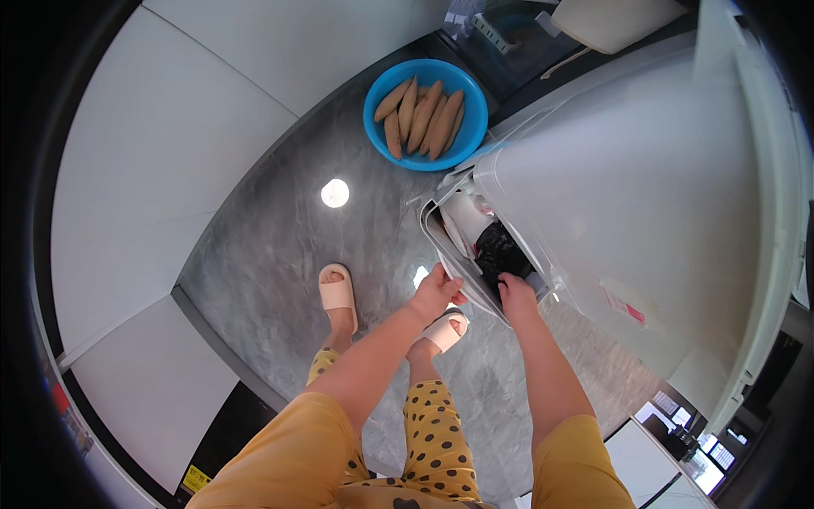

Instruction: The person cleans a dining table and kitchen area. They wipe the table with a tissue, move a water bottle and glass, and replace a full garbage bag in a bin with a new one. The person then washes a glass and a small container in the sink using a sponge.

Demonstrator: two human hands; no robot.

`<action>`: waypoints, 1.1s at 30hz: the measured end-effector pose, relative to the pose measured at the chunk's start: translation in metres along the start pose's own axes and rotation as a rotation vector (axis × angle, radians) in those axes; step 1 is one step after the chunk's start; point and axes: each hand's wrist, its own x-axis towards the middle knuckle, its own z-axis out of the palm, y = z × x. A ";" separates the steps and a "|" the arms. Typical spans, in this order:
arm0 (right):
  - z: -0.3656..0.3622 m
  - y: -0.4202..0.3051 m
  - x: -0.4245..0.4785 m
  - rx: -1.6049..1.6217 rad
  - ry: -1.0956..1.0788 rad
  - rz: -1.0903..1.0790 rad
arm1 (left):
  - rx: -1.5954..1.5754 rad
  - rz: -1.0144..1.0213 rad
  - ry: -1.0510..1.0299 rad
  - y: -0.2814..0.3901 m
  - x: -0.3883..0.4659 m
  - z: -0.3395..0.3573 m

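Observation:
In front of me a white drawer (463,280) is pulled out low from a tall white cabinet or appliance (626,184). My left hand (439,292) has its fingers curled at the drawer's front edge. Inside lies a crumpled black plastic bag (501,250), with white packages (461,213) beside it towards the far end. My right hand (518,298) reaches over the near end of the drawer, its fingers at the bag's near edge. Those fingertips are partly hidden, so a grip on the bag cannot be made out.
A blue plastic basin (478,130) of sweet potatoes (425,118) stands on the grey marbled floor (280,235) past the drawer's far end. White cabinet fronts (159,127) line the left. My slippered feet (337,292) are close by the drawer.

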 end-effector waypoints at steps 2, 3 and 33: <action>0.022 0.006 0.014 0.013 0.037 0.054 | -0.040 -0.003 -0.012 0.000 -0.003 0.002; 0.030 0.006 0.025 -0.001 0.069 0.116 | -0.037 -0.001 -0.016 -0.001 -0.003 -0.001; -0.066 -0.114 -0.123 0.785 -0.086 0.548 | -0.072 0.017 0.015 0.007 -0.005 0.008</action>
